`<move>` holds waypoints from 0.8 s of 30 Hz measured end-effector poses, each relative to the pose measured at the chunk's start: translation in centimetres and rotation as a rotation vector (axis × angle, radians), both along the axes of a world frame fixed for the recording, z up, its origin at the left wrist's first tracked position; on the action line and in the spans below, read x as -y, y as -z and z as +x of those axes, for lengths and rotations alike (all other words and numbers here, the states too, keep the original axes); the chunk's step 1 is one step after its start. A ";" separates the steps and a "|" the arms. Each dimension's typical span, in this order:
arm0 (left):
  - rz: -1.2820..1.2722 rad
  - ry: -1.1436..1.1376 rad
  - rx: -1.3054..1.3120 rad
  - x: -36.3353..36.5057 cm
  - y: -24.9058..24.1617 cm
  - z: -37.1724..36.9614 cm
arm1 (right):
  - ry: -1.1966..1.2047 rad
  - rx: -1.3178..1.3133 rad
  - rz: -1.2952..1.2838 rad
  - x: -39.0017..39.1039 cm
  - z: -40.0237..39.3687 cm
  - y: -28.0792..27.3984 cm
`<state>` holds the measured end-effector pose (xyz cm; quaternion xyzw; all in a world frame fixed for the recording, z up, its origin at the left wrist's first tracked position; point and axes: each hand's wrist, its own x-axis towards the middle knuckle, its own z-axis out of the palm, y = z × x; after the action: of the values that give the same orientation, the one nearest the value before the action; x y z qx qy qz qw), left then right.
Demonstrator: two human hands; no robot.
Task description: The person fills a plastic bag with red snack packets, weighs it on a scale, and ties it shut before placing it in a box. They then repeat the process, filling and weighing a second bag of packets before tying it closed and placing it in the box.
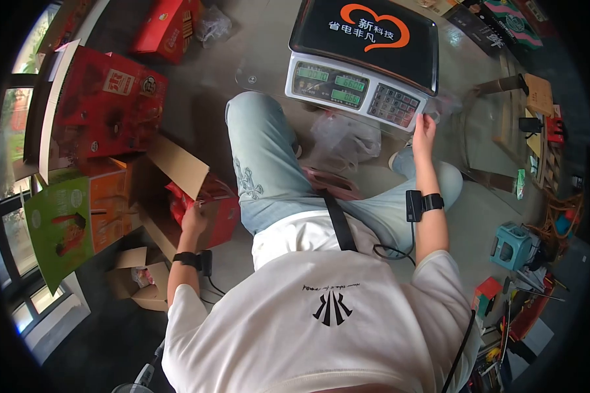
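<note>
My left hand (194, 218) reaches into an open cardboard box (223, 219) beside my left leg. Its fingers are curled against a shiny red packet (177, 204) and look closed on it, though the box partly hides them. My right hand (425, 133) rests at the front right corner of a white electronic price scale (334, 99), below its keypad. Its fingers are stretched out and hold nothing. The scale has a black pan (373, 59) with orange and white print, and its green display is lit.
A crumpled clear plastic bag (347, 141) lies under the scale's front edge. Red cartons (105, 105) and a green carton (59, 223) stand at the left. A small open box (141, 278) sits below them. At the right are a teal object (512, 245) and assorted tools.
</note>
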<state>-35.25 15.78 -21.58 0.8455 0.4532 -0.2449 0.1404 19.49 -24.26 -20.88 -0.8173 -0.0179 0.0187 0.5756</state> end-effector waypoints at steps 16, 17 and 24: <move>-0.289 -0.108 0.172 -4.3 -18.2 6.2 | -0.252 0.457 -0.108 -5.5 -11.3 -9.3; -0.376 -0.175 0.117 -4.7 -18.0 6.1 | -0.411 0.396 -0.019 -7.3 -13.1 -9.9; -0.307 0.004 0.054 -4.6 -19.6 8.0 | -1.589 0.522 -0.667 -21.0 -26.5 -10.4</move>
<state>-27.24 20.43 -2.03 0.8213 0.4048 -0.2887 0.2796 -7.06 -3.27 -10.52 -0.6668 -0.7014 0.2293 0.1036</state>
